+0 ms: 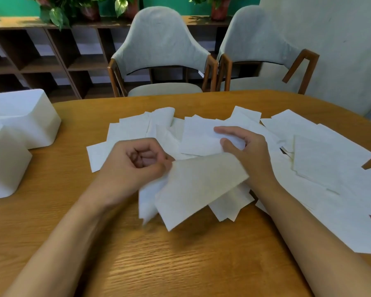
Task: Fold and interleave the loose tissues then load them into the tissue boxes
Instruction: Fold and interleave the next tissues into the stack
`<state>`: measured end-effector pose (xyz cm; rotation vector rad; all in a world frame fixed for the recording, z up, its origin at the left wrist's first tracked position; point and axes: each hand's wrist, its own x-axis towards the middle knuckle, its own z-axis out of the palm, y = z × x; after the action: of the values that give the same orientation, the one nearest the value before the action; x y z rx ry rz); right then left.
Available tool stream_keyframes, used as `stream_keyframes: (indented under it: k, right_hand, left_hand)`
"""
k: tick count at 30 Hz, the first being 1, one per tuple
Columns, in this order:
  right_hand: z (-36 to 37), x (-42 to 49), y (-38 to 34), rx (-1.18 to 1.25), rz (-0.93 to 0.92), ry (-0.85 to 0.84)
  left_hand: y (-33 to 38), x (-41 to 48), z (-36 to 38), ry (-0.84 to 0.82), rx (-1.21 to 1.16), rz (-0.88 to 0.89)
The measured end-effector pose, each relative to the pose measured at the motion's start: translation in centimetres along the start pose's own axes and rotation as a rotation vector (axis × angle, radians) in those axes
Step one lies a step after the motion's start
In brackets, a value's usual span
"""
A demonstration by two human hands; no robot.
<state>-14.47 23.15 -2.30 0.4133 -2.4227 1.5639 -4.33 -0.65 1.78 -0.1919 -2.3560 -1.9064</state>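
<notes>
Several loose white tissues (321, 159) lie scattered over the middle and right of the wooden table (180, 260). My left hand (135, 166) has its fingers curled and pinches the upper left corner of a tissue (197, 189) that hangs lifted above the table. My right hand (244, 146) pinches the edge of another flat tissue (199, 138) between thumb and fingers, just behind the lifted one. Two white tissue boxes stand at the left: one at the back (24, 118) and one nearer (4, 163).
Two grey upholstered chairs (161, 54) with wooden frames stand behind the table's far edge. A dark wooden shelf unit (47, 61) with potted plants on top runs along the back wall. Bare table top lies in front of my arms.
</notes>
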Motion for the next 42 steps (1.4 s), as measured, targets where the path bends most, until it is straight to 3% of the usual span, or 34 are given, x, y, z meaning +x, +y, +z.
stream_keyframes:
  k: [5,14,21,27,30,33,36,42]
  right_hand:
    - [0.0,-0.1,-0.5,0.034,0.010,-0.026]
    - [0.4,-1.1,-2.3,0.414,0.039,-0.405]
    - [1.2,-1.1,-1.8,0.238,0.079,-0.223]
    - [0.8,-1.0,-2.0,0.223,0.159,-0.116]
    - [0.7,-1.0,-2.3,0.207,0.151,-0.092]
    - [0.9,-1.0,-2.4,0.206,0.179,-0.072]
    - [1.1,-1.1,-2.2,0.182,0.193,-0.092]
    - [1.4,-1.1,-2.0,0.187,0.192,-0.109]
  left_hand:
    - [-0.6,0.5,-1.9,0.097,-0.052,0.000]
    - [-1.4,1.1,-1.2,0.228,-0.023,-0.035]
    - [-1.4,1.0,-0.6,0.127,0.046,-0.020]
    - [-2.0,0.8,-1.6,-0.180,0.074,0.023]
    - [-2.2,0.9,-1.1,-0.135,0.158,0.062]
    - [-2.6,0.8,-0.4,0.019,0.478,0.194]
    - [-3.1,0.6,0.7,0.055,0.734,0.344]
    - [-3.6,0.6,2.0,0.056,0.784,0.532]
